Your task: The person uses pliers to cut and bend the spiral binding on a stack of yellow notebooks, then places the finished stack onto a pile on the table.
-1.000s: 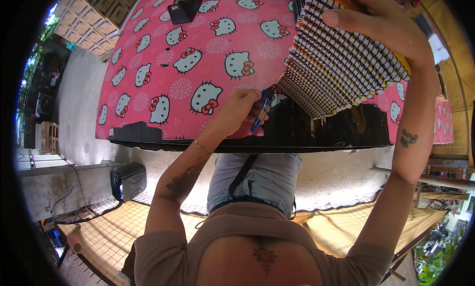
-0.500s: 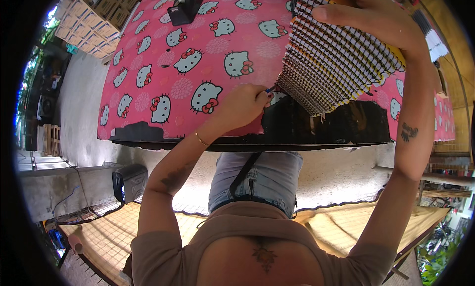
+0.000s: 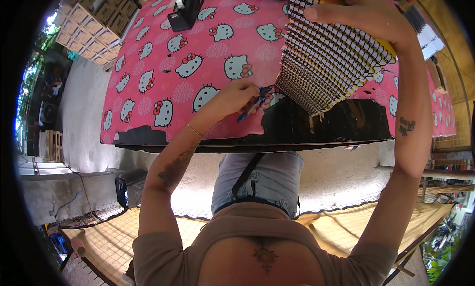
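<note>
A tall stack of spiral-bound notebooks [image 3: 331,58] leans at the right of the table, its rows of dark coils and white page edges toward me. Some yellow and orange cover edges show. My right hand [image 3: 354,16] holds the stack's upper end, thumb across the coils and fingers partly hidden behind. My left hand [image 3: 237,100] is closed round small blue-handled pliers [image 3: 255,107]. Their dark tip is close to the lower left corner of the stack, at the coil ends; whether it touches a coil I cannot tell.
The pink table cover [image 3: 198,43], printed with cartoon cat faces, is torn at the front, baring a black surface [image 3: 341,125]. A black tape dispenser [image 3: 186,11] stands at the back. Stacked cartons [image 3: 94,33] rise beyond the table's left; papers [image 3: 429,42] lie at the far right.
My left hand has drawn slightly left and turned, so more of the blue handles shows. The stack and my right hand have shifted a little left in view.
</note>
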A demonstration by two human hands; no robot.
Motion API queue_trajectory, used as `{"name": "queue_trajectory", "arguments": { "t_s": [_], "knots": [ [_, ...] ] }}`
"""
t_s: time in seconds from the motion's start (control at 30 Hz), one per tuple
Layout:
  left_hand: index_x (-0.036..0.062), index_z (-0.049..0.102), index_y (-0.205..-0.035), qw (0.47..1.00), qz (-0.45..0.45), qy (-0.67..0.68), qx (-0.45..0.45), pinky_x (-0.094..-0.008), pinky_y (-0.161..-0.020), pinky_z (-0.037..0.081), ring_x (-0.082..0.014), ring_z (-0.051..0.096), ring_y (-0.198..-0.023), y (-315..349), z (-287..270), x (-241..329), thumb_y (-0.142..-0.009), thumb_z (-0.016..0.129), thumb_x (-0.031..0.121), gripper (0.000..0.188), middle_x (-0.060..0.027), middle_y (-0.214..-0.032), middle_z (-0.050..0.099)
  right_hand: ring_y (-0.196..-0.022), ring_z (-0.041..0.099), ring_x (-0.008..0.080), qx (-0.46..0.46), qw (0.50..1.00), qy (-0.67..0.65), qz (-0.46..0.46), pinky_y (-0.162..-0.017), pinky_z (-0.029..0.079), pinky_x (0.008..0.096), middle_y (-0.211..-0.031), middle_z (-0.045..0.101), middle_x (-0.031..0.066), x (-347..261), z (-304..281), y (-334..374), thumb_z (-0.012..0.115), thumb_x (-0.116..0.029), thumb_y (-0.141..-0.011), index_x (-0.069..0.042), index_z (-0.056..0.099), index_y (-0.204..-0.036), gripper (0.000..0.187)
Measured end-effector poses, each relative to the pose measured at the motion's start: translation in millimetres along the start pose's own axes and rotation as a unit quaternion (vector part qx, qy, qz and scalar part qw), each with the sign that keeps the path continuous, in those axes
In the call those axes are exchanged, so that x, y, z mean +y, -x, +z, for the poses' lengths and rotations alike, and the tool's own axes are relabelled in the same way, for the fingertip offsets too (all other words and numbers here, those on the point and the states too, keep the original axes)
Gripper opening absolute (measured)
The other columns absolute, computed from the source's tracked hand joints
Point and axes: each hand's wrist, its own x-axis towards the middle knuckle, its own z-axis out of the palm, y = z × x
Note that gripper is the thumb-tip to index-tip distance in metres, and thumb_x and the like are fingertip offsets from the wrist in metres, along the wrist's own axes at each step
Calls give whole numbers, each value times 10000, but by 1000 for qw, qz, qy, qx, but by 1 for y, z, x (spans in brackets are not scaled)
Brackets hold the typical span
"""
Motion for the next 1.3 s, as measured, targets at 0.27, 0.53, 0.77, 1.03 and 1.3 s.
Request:
{"name": "queue_trajectory", "arguments": {
  "t_s": [0.27,0.53,0.77,1.03,1.3],
  "knots": [
    [-58,564,-1027,982,-41,184,-34,-369,-631,572,-252,693,-741,3,4,-2,-933,460,237,327,-171,-881,671,-909,505,187,20,1000,2,-23,-813,394,330,-1003,532,45,3,1,1,626,-429,-863,-149,573,-1274,500],
    [-53,591,-956,978,-52,201,16,-332,-584,566,-238,686,-678,-6,15,-13,-933,439,224,317,-158,-862,667,-891,501,180,34,999,31,1,-817,394,331,-969,518,37,-31,6,10,620,-419,-867,-140,568,-1279,501],
    [-57,586,-951,972,-65,223,31,-325,-566,561,-230,675,-655,-5,19,-10,-936,435,217,313,-146,-834,657,-903,501,172,-9,1000,-26,5,-818,393,326,-964,517,28,2,-2,0,629,-401,-863,-138,572,-1270,487],
    [-69,584,-931,988,-32,146,33,-346,-583,552,-251,676,-672,-8,19,-16,-923,487,204,289,-171,-861,665,-1017,524,201,7,998,-28,-56,-887,403,341,-1110,555,58,10,1,-1,627,-391,-869,-140,573,-1268,475],
    [-15,636,-913,762,228,-559,232,-451,-677,509,-369,640,-767,3,65,-15,-875,503,183,241,-208,-850,662,-1120,521,219,27,1000,-3,-6,-953,401,354,-1210,567,78,-11,2,7,610,-396,-891,-123,563,-1280,478]
  ]
}}
